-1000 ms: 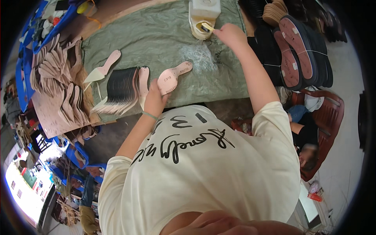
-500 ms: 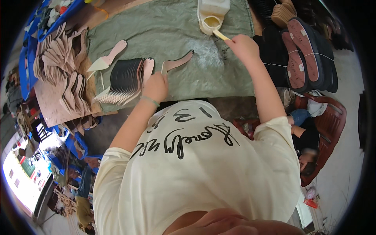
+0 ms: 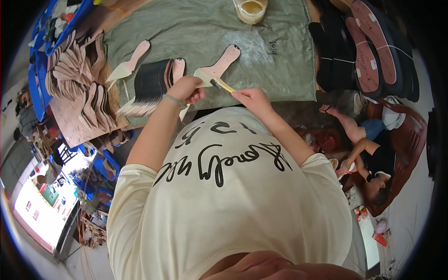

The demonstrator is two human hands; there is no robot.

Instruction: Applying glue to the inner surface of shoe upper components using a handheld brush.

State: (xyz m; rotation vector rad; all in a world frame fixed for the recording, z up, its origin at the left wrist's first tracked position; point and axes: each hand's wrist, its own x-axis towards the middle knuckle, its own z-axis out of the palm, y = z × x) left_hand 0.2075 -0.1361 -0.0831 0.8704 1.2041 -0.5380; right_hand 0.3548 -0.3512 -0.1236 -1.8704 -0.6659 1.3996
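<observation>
Pink insole [image 3: 226,61] is in upper centre of frame, just above the shirt; long axis runs diag., narrow rounded end w/ dark rim pointing upper right, wide end w/ cream flap [image 3: 201,74] pointing lower left. L hand [image 3: 187,90] is at that lower-left end, fingers curled, pinching flap's edge. R hand [image 3: 254,99], right of it, has thumb & fingers pressed tog. on handle of small brush [image 3: 227,87]; brush slants up-left, approx. crosswise to insole, dark bristles at flap's edge, can't tell if touching. Left of L hand, stack of dark-edged insoles [image 3: 151,81] stands in a row, narrow ends up; further left, single insole [image 3: 138,52] also points upper right. Tub [image 3: 251,20] w/ yellowish inside sits at top edge, centre-right. All on green sheet [image 3: 196,32]. Loose insole pile [image 3: 72,65] upper left; tied insole bundles [image 3: 373,30] upper right.
</observation>
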